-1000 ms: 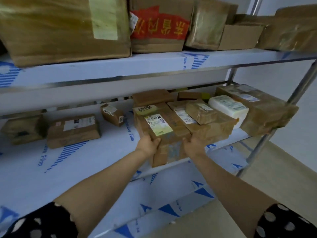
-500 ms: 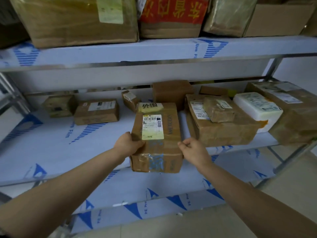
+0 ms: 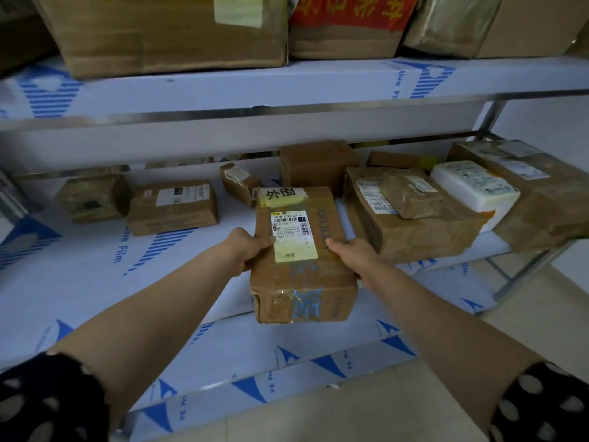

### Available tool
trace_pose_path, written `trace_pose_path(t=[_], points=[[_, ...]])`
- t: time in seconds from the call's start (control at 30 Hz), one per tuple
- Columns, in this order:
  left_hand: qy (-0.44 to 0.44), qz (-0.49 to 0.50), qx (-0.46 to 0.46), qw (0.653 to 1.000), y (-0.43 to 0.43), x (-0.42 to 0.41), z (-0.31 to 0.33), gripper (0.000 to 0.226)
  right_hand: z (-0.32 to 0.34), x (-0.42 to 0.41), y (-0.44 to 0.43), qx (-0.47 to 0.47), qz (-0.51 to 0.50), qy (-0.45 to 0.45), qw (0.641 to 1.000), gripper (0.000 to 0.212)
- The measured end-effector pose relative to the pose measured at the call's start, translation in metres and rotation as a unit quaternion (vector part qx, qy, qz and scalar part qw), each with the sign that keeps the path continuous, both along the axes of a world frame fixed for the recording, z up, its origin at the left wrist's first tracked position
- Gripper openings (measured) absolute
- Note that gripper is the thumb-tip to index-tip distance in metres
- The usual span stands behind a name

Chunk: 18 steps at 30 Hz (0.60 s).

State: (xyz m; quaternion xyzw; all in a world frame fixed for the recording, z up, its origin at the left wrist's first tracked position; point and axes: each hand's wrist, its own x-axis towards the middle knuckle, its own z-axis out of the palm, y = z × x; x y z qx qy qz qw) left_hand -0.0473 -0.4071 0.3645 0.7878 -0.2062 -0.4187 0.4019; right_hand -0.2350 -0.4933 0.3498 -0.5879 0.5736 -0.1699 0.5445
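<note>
Pulled out of the pile [image 3: 414, 237] since a second ago, the box [image 3: 302, 275] hangs over the shelf [image 3: 95, 266] edge. The left hand [image 3: 247, 250] and right hand [image 3: 353, 253] grip its sides, and its yellow tape [image 3: 282, 196] reads 外围.

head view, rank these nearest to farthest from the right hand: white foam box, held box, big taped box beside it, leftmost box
1. held box: gripped by the right hand on its right side.
2. big taped box: just right of the hand.
3. white foam box: farther right and back.
4. leftmost box: far left, at the back.
</note>
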Motion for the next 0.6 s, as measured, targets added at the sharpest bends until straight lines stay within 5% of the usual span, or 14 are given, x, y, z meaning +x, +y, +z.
trace_pose_path(t=[0.6], points=[[-0.001,0.096,-0.013,0.995,0.105,-0.078,-0.008,0.024,-0.016,-0.057,0.064,0.056,0.158,-0.081,0.983,0.017]])
